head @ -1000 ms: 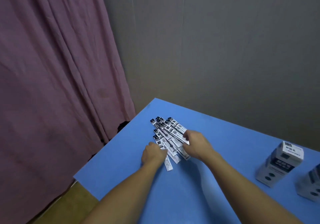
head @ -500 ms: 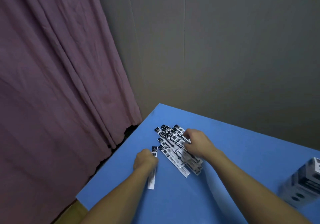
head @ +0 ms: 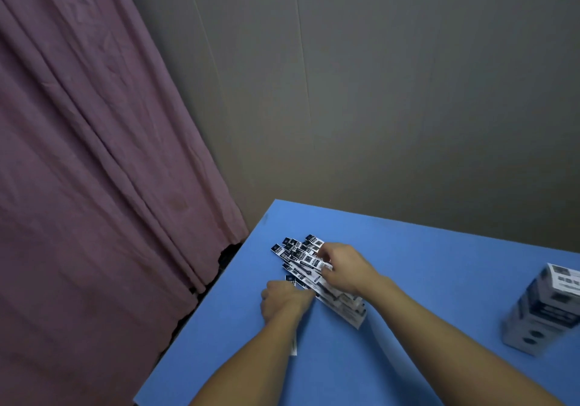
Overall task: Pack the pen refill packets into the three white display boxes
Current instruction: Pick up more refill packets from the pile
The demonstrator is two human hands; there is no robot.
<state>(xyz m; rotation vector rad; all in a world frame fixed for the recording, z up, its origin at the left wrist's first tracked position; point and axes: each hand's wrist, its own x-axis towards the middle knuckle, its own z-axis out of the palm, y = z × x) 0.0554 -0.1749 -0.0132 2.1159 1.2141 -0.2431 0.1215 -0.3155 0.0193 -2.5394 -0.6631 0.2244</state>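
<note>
Long, slim black-and-white packets (head: 309, 269) lie fanned on the smooth blue table (head: 423, 248), near its left corner. Right hand (head: 343, 267) curls its fingers on the pile; left hand (head: 282, 300) pinches one packet. A printed white box (head: 546, 308) stands far right.

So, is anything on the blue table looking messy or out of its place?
The refill packets lie in a loose, fanned heap, crossing each other at different angles. One packet sticks out alone from under the left hand. The right hand rests on the heap. The white box at the right edge looks blurred; nothing seems damaged.
</note>
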